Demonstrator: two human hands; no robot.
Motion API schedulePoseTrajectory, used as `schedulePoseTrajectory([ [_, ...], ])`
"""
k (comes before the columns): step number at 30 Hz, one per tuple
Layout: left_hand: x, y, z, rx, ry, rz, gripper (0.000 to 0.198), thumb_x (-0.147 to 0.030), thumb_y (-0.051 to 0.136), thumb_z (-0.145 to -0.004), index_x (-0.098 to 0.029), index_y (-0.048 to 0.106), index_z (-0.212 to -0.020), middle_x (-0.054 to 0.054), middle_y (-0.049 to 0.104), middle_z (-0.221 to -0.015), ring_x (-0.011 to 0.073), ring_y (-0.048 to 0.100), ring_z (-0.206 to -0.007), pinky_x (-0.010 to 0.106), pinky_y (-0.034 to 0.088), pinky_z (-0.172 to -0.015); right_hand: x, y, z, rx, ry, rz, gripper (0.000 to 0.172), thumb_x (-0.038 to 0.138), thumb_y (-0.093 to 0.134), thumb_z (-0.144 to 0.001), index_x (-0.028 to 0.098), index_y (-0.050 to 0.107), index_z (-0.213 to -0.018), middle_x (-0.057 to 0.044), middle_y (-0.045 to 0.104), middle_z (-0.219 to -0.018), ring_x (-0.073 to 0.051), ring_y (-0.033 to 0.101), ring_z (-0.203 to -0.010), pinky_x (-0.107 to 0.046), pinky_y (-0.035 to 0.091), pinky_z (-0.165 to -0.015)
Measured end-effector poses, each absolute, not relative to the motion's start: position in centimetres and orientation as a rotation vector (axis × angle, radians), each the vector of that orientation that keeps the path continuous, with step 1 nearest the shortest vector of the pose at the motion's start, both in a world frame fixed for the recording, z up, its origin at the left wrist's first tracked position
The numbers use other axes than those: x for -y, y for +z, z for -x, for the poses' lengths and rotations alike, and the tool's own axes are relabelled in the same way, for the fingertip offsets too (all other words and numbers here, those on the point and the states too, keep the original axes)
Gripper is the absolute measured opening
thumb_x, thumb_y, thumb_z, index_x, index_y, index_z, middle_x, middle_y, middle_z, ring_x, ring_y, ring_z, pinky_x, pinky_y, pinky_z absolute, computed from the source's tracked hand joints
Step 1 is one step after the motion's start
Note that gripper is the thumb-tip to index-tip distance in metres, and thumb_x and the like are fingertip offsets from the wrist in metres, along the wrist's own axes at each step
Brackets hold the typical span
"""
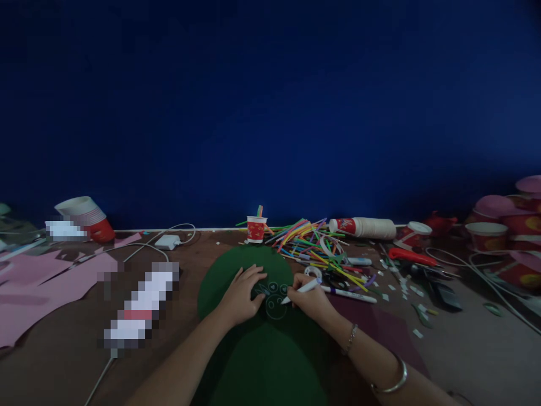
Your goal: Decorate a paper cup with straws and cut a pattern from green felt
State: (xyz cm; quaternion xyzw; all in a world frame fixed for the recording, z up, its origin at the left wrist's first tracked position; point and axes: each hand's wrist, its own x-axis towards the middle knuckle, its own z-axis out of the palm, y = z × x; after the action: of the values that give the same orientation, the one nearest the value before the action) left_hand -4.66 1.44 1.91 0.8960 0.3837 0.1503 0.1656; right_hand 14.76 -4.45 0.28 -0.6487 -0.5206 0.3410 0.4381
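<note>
A dark green paper cutout (228,265) with rounded edges lies in front of me. My left hand (244,294) rests flat on it, fingers apart and holding nothing. On the same paper, just right of that hand, is a white line drawing (276,307) of a round face with two round ears. My right hand (310,296) is closed round a white marker pen (307,286), whose tip is at the right part of the drawn face. Close by my right hand lie another white marker (350,294) and a roll of tape (313,273).
Colourful sticks (308,239) are heaped behind my right hand. A red paper cup (256,229) stands at the wall; stacked cups (363,228) lie beside the heap. A red-handled tool (412,257) and paper scraps are right; pink paper (54,287) and a cable (101,375) are left.
</note>
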Motion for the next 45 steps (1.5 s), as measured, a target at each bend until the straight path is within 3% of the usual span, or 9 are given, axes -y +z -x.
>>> schedulePoseTrajectory([
  [10,-1.33,2.04,4.63,-1.096,0.417,-2.559,0.045,-0.021,0.053,-0.077,-0.022,0.051,-0.122,0.007,0.045,-0.137,0.0227,0.032,-0.132,0.048,0.017,-0.111,4.44,0.19,-14.68,1.286,0.86,1.573,0.019,0.029,0.057,-0.068,0.022,0.043,-0.057,0.005,0.055,-0.043,-0.011,0.051,-0.043,-0.02,0.034,-0.042],
  [15,-1.5,1.96,4.73,-1.093,0.428,-2.566,0.047,-0.018,0.052,-0.075,-0.023,0.051,-0.122,0.005,0.045,-0.137,0.0221,0.032,-0.132,0.048,0.017,-0.111,4.76,1.0,-14.73,1.175,0.874,1.426,0.029,0.04,0.056,-0.073,0.022,0.041,-0.055,0.005,0.052,-0.04,-0.011,0.046,-0.04,-0.021,0.033,-0.043],
  [23,-1.64,2.07,4.82,-1.101,0.446,-2.552,0.04,-0.029,0.05,-0.081,-0.024,0.052,-0.121,0.005,0.045,-0.137,0.0223,0.032,-0.132,0.049,0.017,-0.111,4.82,0.24,-14.57,1.35,0.844,1.472,0.019,0.027,0.057,-0.068,0.021,0.043,-0.058,0.007,0.048,-0.042,-0.009,0.042,-0.039,-0.019,0.028,-0.039],
  [27,-1.58,2.01,4.86,-1.07,0.433,-2.574,0.049,-0.036,0.058,-0.075,-0.024,0.05,-0.122,0.007,0.043,-0.139,0.0246,0.03,-0.132,0.049,0.015,-0.111,4.92,0.41,-14.33,1.364,0.836,1.488,0.021,0.027,0.056,-0.069,0.022,0.04,-0.055,0.007,0.047,-0.038,-0.009,0.043,-0.036,-0.019,0.028,-0.037],
  [45,-1.52,1.98,4.81,-1.086,0.405,-2.605,0.055,-0.037,0.062,-0.071,-0.023,0.048,-0.122,0.008,0.043,-0.139,0.0253,0.03,-0.132,0.048,0.016,-0.111,4.92,0.4,-14.21,1.378,0.846,1.485,0.021,0.027,0.056,-0.069,0.022,0.041,-0.055,0.006,0.05,-0.04,-0.01,0.048,-0.038,-0.018,0.031,-0.037],
])
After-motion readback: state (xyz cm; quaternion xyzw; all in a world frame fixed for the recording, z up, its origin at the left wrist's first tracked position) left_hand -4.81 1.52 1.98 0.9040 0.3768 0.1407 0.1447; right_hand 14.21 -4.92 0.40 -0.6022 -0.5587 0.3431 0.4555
